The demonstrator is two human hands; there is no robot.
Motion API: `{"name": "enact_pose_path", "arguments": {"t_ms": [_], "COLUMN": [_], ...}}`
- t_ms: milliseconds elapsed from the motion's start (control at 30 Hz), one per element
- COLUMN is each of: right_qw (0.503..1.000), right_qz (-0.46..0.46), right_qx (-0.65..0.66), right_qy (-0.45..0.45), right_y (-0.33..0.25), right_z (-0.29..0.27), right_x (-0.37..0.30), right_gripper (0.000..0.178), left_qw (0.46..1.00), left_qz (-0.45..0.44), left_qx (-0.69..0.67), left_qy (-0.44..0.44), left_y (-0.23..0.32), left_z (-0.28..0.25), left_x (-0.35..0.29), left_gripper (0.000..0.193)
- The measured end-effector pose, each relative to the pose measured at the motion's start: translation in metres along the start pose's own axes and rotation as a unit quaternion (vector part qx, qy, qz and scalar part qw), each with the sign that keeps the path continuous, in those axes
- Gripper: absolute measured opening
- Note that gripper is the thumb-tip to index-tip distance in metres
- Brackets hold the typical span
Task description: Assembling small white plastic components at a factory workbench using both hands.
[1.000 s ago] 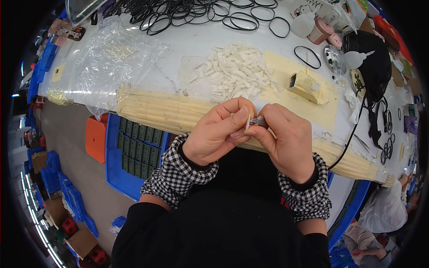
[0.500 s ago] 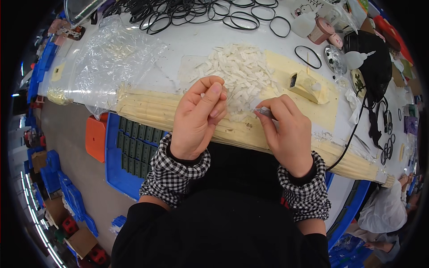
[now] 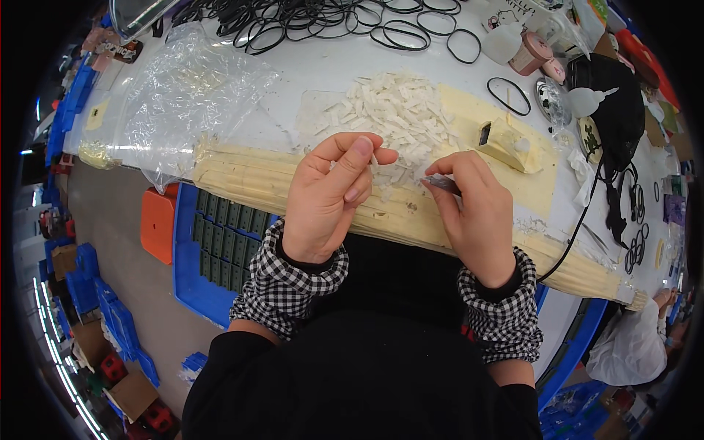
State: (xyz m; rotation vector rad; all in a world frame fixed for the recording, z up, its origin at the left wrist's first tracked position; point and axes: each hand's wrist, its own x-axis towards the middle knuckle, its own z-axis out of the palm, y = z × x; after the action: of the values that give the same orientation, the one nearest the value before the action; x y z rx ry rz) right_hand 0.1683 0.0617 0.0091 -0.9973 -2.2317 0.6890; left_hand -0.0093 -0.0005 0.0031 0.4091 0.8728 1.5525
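My left hand (image 3: 326, 202) is closed in a pinch, thumb against the fingers, with a small white strip (image 3: 375, 158) just showing at the fingertips. My right hand (image 3: 478, 220) grips a small grey metal blade (image 3: 443, 183) between thumb and fingers, its tip pointing left toward the left hand. The two hands are apart, above the table's near edge. Just beyond them lies a loose pile of short white strips (image 3: 400, 110), some scattered down to the padded yellowish edge (image 3: 257, 176).
Black rubber loops (image 3: 293, 22) lie along the far side. At left is a clear plastic bag (image 3: 191, 95); at right, a yellow taped block (image 3: 510, 147) and a black bag (image 3: 616, 110). Below the table stand a blue crate (image 3: 192, 279) of dark green parts and an orange stool (image 3: 158, 227).
My left index finger has stretched out to the right, and the white strip now shows at the fingertips. My right hand has barely shifted, with more of the blade visible.
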Motion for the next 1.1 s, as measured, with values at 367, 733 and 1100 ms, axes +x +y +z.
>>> {"name": "enact_pose_path", "arguments": {"t_ms": [367, 733, 1100], "right_qw": [0.992, 0.979, 0.995], "right_qz": [0.017, 0.048, -0.042], "right_qx": [0.115, 0.183, 0.086], "right_qy": [0.044, 0.076, -0.027], "right_y": [-0.022, -0.029, -0.018], "right_z": [-0.021, -0.015, -0.021], "right_x": [0.003, -0.007, 0.000], "right_gripper": [0.018, 0.014, 0.023], "left_qw": [0.999, 0.981, 0.976], "left_qz": [-0.010, -0.122, -0.132], "left_qx": [0.028, -0.048, -0.048], "left_qy": [-0.033, -0.140, -0.168], "left_y": [-0.002, -0.011, -0.009], "left_z": [0.008, 0.020, 0.012], "left_x": [-0.005, -0.012, -0.007], "left_gripper": [0.016, 0.018, 0.015]}}
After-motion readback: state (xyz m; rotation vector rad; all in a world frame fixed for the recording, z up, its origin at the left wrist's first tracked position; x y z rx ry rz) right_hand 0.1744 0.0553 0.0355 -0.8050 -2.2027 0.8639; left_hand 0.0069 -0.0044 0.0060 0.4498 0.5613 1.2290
